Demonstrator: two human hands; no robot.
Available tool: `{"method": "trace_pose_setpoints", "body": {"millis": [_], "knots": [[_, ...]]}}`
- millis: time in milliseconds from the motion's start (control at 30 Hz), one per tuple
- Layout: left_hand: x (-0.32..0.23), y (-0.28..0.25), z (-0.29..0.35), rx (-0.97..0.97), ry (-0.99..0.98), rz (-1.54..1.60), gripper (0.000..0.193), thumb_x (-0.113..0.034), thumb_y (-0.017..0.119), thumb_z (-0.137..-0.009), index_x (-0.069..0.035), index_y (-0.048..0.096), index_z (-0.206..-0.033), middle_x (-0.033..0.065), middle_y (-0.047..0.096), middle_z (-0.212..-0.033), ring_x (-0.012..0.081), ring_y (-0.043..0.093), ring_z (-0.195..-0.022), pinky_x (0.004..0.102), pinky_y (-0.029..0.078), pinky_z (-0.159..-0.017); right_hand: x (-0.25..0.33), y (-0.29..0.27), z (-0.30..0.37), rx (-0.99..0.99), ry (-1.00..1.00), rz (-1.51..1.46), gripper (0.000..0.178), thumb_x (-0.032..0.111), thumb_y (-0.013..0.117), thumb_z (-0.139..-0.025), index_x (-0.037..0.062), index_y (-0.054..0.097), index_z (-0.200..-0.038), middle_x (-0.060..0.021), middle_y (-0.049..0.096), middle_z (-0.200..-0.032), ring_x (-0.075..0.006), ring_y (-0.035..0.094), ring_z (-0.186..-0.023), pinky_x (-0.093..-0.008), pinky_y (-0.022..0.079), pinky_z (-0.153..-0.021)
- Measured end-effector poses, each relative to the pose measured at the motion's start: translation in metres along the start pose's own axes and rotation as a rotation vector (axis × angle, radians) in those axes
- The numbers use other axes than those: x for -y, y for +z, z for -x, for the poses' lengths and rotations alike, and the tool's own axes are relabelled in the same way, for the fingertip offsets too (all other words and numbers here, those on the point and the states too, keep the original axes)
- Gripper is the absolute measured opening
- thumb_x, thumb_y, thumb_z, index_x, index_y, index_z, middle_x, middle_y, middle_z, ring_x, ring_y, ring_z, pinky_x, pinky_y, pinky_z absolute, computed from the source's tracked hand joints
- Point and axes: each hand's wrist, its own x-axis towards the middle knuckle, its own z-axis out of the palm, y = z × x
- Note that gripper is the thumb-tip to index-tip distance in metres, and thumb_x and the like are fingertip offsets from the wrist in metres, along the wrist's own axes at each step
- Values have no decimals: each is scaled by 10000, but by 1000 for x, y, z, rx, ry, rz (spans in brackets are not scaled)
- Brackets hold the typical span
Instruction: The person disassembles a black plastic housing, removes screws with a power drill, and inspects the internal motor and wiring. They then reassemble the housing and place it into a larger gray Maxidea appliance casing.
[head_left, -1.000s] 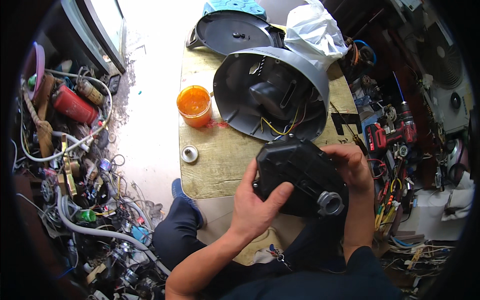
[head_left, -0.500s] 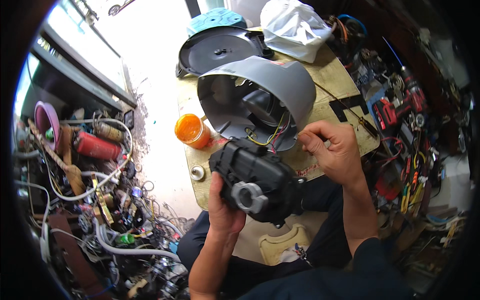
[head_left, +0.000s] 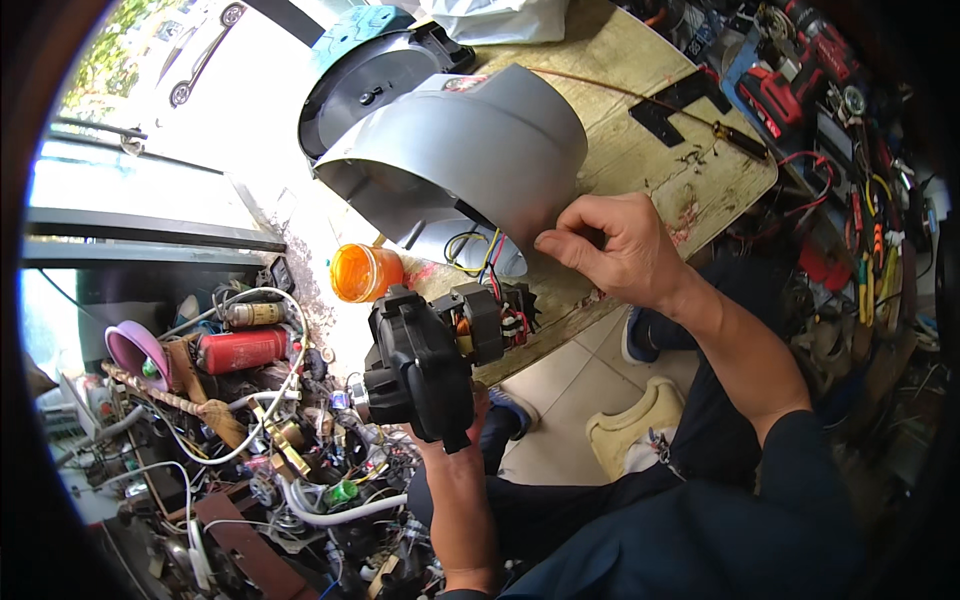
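Observation:
My left hand (head_left: 462, 430) is wrapped round the underside of a black motor unit (head_left: 422, 370), raised at the table's near edge. A motor with a copper winding (head_left: 463, 325) and a small black fan (head_left: 522, 308) shows on its right side. Yellow, blue and red wires (head_left: 492, 262) run from the motor into a grey rounded housing (head_left: 490, 130), which lies on its side with its opening toward me. My right hand (head_left: 625, 250) hovers right of the housing, thumb and forefinger pinched together; whatever may be between them is hidden.
An orange tub (head_left: 365, 273) stands left of the housing on the worn table (head_left: 640, 150). Behind lie a round black cover (head_left: 370, 100) and a white bag (head_left: 500, 18). A long screwdriver (head_left: 738, 138) and red power drill (head_left: 785, 95) lie right. Cluttered parts and a red cylinder (head_left: 242, 350) fill the left.
My left hand has turned the motor unit, bringing its winding and fan into sight. My right hand stays pinched. The view has swung, shifting the table's things up and left.

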Motion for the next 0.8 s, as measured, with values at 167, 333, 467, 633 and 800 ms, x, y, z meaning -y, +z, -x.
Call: {"method": "trace_pose_setpoints", "body": {"millis": [167, 333, 467, 633, 800], "knots": [[3, 11, 1, -80, -23, -15, 424, -530, 612, -1004, -179, 730, -1210, 49, 727, -846, 207, 607, -623, 356, 444, -640, -6, 7, 9, 72, -15, 82, 395, 327, 891, -861, 15, 691, -723, -110, 667, -624, -225, 661, -534, -344, 497, -521], [4, 19, -5, -123, -37, 112, 379, -468, 580, -1040, -185, 714, -1254, 16, 728, -845, 154, 577, -607, 330, 494, -618, -5, 11, 13, 80, -54, 157, 427, 365, 898, -837, 27, 679, -696, -112, 674, -627, -256, 677, -545, -370, 511, -530], [16, 76, -11, -471, 98, 197, 367, -440, 545, -1066, -196, 685, -1302, -22, 701, -815, 109, 513, -538, 263, 499, -550, -4, 13, 14, 60, -75, 198, 445, 391, 902, -823, 34, 674, -686, -109, 672, -623, -274, 684, -552, -378, 515, -533], [7, 37, -5, -202, 4, 39, 414, -485, 531, -1061, -211, 659, -1345, -32, 658, -755, 113, 479, -500, 260, 443, -521, -2, 12, 14, 51, -94, 237, 466, 411, 895, -824, 35, 665, -675, -108, 668, -618, -279, 692, -559, -382, 521, -535], [2, 11, -4, -40, -80, 46, 516, -563, 536, -1029, -209, 656, -1384, -9, 626, -690, 119, 459, -499, 303, 380, -514, -6, 13, 15, 68, -90, 238, 481, 435, 889, -826, 40, 657, -676, -109, 653, -608, -291, 677, -546, -395, 518, -531]]}}
